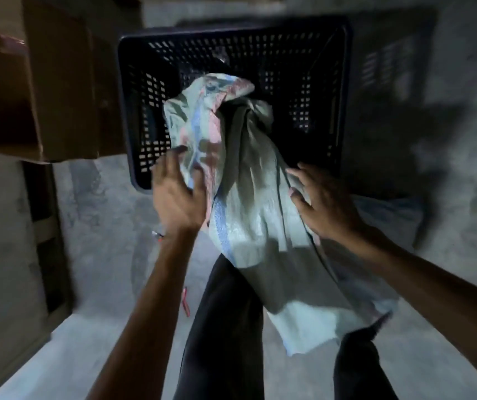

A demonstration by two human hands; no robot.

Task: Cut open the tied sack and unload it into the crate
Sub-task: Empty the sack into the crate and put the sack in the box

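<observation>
At the far left a brown cardboard box stands on the grey concrete floor, just beside the left wall of the crate. A small red, stick-shaped thing lies on the floor near the person's left leg; it is too blurred to tell what it is.

The left hand has its fingers spread apart and lies flat against the left side of the pale green woven plastic sack, which has blue and pink print. It is pressing, not gripping.

The sack leans over the near edge of the dark perforated plastic crate. Its upper end is inside the crate, and its lower end hangs down over the person's legs in dark trousers.

The right hand also has its fingers apart and rests on the right side of the sack, at the near right corner of the crate. It is not closed around the fabric.
</observation>
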